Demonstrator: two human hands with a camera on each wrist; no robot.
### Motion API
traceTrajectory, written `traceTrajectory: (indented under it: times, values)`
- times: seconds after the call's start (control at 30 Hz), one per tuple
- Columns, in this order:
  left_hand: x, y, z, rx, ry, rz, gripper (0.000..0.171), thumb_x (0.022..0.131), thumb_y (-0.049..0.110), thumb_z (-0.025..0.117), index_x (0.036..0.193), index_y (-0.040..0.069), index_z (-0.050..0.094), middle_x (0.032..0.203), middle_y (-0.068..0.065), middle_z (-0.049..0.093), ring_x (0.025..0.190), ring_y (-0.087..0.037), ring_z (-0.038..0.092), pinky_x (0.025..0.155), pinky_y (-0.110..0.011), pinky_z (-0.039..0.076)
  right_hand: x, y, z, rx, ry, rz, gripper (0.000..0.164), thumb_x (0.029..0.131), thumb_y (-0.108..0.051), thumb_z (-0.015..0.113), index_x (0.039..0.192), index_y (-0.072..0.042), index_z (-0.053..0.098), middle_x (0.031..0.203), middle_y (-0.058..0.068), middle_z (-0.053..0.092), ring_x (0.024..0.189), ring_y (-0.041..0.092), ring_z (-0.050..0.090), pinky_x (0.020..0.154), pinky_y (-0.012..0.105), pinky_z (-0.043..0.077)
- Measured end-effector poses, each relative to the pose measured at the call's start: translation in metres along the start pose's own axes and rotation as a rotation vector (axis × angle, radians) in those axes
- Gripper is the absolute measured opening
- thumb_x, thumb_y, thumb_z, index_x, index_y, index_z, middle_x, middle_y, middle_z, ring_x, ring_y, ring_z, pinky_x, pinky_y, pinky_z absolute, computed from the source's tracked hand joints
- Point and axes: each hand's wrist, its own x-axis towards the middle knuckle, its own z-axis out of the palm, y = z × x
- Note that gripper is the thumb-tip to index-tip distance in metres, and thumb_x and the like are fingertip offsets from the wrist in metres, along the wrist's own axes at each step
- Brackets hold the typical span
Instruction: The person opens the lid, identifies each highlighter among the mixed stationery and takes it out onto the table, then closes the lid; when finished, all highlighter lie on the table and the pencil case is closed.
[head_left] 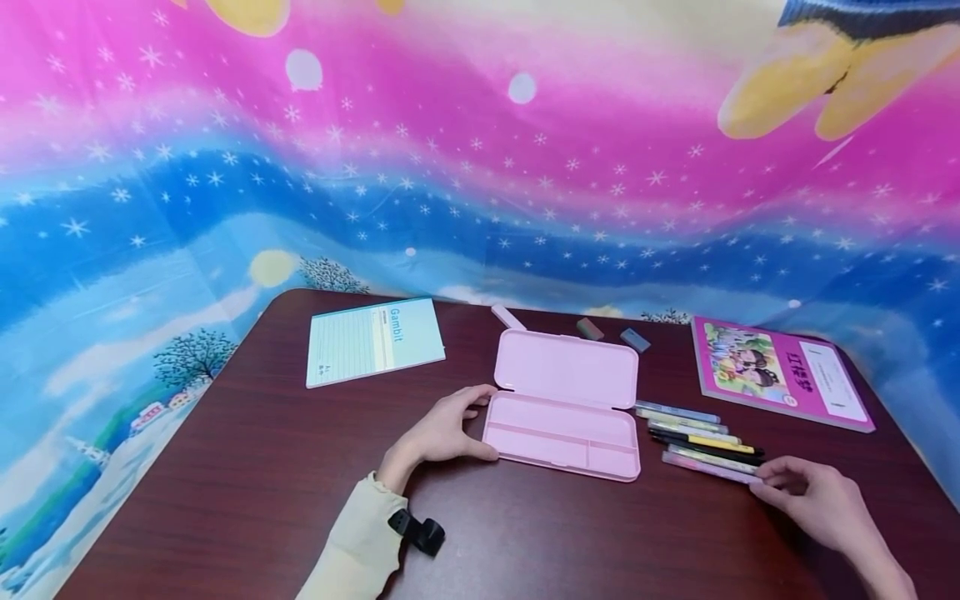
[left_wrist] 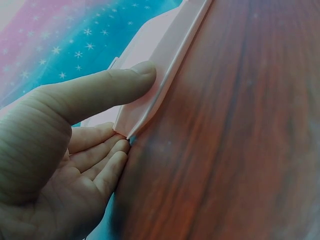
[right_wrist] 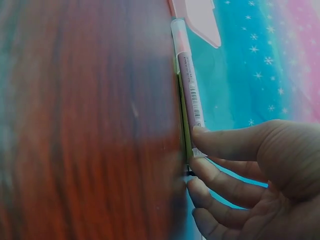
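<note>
A pink pencil case point(head_left: 562, 417) lies with its lid folded back on the dark wooden table; no pens are in its compartments. My left hand point(head_left: 448, 425) grips its left end, the thumb point(left_wrist: 142, 75) against the front wall and the fingers round the side. On the right, my right hand point(head_left: 817, 496) pinches the near end of a pinkish pen point(right_wrist: 192, 95) between thumb and forefinger. That pen is the nearest of several pens point(head_left: 705, 439) lying side by side, among them a yellow-and-black one point(head_left: 701, 437).
Behind the case lie a small pink stick-shaped item point(head_left: 507, 317), a brown-green eraser point(head_left: 590, 328) and a blue-grey eraser point(head_left: 635, 339). A pale green notebook point(head_left: 352, 346) lies at the back left, a magenta book point(head_left: 813, 400) at the back right. A printed curtain point(head_left: 420, 208) hangs behind the table.
</note>
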Motion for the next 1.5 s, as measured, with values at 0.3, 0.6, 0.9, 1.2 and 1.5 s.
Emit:
traceTrajectory:
  times: [0.3,0.6,0.9,1.2,1.5]
  values:
    - [-0.001,0.000,-0.001,-0.001,-0.002,-0.004,0.080,0.062,0.025,0.083,0.129,0.010,0.043,0.127,-0.004,0.046,0.112,-0.019,0.049,0.094,-0.030,0.041,0.001,0.000,0.003,-0.005,0.014,0.008,0.029,0.072,-0.030,0.074,0.088,-0.007,0.067,0.073,0.000,0.063,0.066,0.016,0.053,0.056,0.029,0.041]
    - [0.000,0.000,0.000,-0.005,0.002,0.000,0.081,0.062,0.026,0.083,0.130,0.009,0.042,0.126,-0.004,0.047,0.112,-0.019,0.049,0.094,-0.030,0.042,0.000,0.001,0.001,0.025,0.022,-0.003,0.032,0.071,-0.031,0.075,0.088,-0.006,0.066,0.075,0.002,0.064,0.066,0.015,0.056,0.056,0.029,0.044]
    - [0.001,-0.002,0.001,0.000,-0.002,0.000,0.082,0.062,0.029,0.082,0.130,0.009,0.041,0.127,-0.003,0.046,0.112,-0.018,0.048,0.094,-0.029,0.041,-0.004,-0.005,-0.008,0.125,0.087,0.008,0.038,0.075,-0.036,0.071,0.096,-0.005,0.065,0.080,0.005,0.066,0.063,0.007,0.058,0.053,0.023,0.046]
    - [-0.001,-0.004,-0.001,0.003,0.004,0.000,0.081,0.062,0.028,0.082,0.130,0.010,0.042,0.127,-0.003,0.046,0.112,-0.019,0.049,0.094,-0.031,0.042,0.029,-0.039,0.001,0.568,0.009,-0.104,0.052,0.086,-0.032,0.061,0.121,0.004,0.048,0.096,0.003,0.065,0.083,0.008,0.063,0.067,0.024,0.053]
    - [0.000,-0.003,0.000,-0.002,0.002,0.005,0.080,0.062,0.028,0.082,0.129,0.010,0.042,0.127,-0.003,0.046,0.112,-0.019,0.048,0.094,-0.031,0.041,0.056,-0.073,0.012,0.827,-0.112,-0.135,0.043,0.087,-0.024,0.059,0.120,0.001,0.048,0.101,0.007,0.063,0.088,0.014,0.063,0.074,0.029,0.053]
